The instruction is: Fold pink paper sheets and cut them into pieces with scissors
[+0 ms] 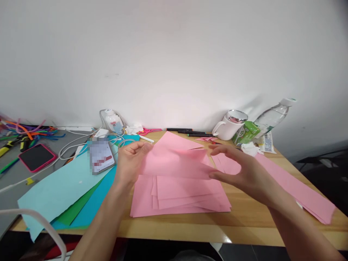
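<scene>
A pink paper sheet [176,163] is held up just above a stack of pink sheets [179,197] lying on the wooden table [244,217]. My left hand [130,161] grips the sheet's left edge, fingers curled around it. My right hand [241,172] pinches the sheet's right edge between thumb and fingers. Both forearms reach in from the bottom of the view.
Long pink strips [299,188] lie at the right. Light blue, green and blue sheets [62,188] lie left, with a phone [101,156] on them. A pink-cased phone [36,156], cables, pipe cleaners [24,130], scissors [148,131], markers [190,132], a mug [230,125], a carton and a bottle [272,116] line the back.
</scene>
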Motion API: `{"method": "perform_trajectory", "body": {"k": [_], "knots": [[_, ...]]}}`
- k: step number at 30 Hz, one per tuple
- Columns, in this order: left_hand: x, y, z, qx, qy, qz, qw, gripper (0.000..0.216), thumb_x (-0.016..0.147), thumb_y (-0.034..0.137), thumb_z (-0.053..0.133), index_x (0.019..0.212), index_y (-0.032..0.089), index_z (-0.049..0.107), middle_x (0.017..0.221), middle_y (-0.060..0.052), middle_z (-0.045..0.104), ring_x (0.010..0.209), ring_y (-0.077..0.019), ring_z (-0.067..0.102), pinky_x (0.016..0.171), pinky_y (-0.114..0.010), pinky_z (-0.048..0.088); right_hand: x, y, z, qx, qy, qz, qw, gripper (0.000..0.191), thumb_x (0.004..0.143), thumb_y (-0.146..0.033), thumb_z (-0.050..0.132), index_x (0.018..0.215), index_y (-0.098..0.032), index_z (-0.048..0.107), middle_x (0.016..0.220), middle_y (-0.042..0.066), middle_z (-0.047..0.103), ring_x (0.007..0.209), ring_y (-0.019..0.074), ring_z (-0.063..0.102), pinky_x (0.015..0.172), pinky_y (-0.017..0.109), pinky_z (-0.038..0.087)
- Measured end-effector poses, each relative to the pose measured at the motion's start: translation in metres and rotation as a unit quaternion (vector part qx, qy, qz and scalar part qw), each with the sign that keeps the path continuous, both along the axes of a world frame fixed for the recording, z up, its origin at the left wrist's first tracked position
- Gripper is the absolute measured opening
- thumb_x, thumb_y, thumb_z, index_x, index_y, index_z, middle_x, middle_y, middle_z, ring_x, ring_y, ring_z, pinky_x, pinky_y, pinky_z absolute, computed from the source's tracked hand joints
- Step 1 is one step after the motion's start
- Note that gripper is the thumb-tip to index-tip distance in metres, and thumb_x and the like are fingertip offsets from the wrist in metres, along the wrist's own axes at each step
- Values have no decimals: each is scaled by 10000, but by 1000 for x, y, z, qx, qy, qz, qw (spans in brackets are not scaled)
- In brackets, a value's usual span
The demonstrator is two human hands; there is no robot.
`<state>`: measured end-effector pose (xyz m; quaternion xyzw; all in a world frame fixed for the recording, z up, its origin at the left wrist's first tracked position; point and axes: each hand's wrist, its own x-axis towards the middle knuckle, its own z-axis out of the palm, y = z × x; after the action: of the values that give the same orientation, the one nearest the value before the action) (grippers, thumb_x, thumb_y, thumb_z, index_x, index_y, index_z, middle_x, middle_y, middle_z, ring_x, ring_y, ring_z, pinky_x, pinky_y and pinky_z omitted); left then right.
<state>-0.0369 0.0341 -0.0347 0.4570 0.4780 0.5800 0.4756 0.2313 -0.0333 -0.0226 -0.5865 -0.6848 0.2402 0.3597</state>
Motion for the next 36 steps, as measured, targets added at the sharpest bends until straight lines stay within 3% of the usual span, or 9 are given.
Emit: {"method": "perform_trajectory", "body": {"k": [3,6,10,13,18,25,30,33,36], "knots": [[-6,5,-3,-17,-53,40,998,258,517,354,809,633,152,699,575,17,625,521,-87,518,497,-206,404,9,-3,-20,53,153,-18,987,400,645,-365,761,998,-274,594,1242,62,565,1230,299,450,964,455,418],[-7,8,-5,-43,-96,54,993,316,449,358,836,623,141,688,557,17,613,498,-90,512,480,-216,409,2,-5,-39,50,259,3,965,363,652,-333,763,981,-254,631,1010,60,664,1041,274,585,911,430,459],[-3,8,-4,-68,-125,39,989,337,405,344,853,599,132,676,523,15,606,465,-80,496,456,-206,400,-15,-5,-53,-45,280,-31,958,199,664,-358,745,656,-206,618,650,13,631,722,228,620,636,337,501],[-1,7,-4,-73,-126,45,988,342,391,339,858,575,125,665,497,22,586,448,-72,481,443,-198,384,-23,-5,-55,-68,261,-77,960,421,696,-401,709,459,-200,425,460,-38,418,531,150,498,487,261,387],[3,7,-5,-71,-131,56,987,351,383,351,859,569,126,664,505,19,598,451,-76,487,445,-204,391,-27,-8,-51,-57,271,-131,952,424,712,-423,684,477,-192,417,479,-55,350,473,91,338,448,234,295],[11,10,-12,-100,-175,36,979,317,395,323,859,537,138,645,520,16,609,468,-72,505,462,-195,421,-35,-12,-52,49,355,-221,907,204,648,-328,761,695,-187,621,742,24,591,726,176,555,626,292,479],[8,14,-24,-118,-181,44,975,325,396,330,862,557,146,649,531,10,617,483,-81,522,469,-199,452,-33,-5,-46,-7,432,-128,893,227,666,-320,753,800,-205,610,1095,84,616,1035,250,561,706,316,515],[5,16,-31,-122,-178,52,975,268,451,299,845,556,154,646,535,8,619,477,-83,531,456,-192,450,-33,-1,-37,-68,471,-82,875,386,661,-358,758,970,-211,579,1005,90,679,903,244,631,688,343,525],[5,18,-37,-120,-178,61,975,224,499,270,824,551,154,639,538,8,617,466,-76,537,463,-183,449,-37,1,-27,-59,472,-126,871,467,642,-375,770,1019,-215,544,830,50,714,745,220,657,632,337,524]]}}
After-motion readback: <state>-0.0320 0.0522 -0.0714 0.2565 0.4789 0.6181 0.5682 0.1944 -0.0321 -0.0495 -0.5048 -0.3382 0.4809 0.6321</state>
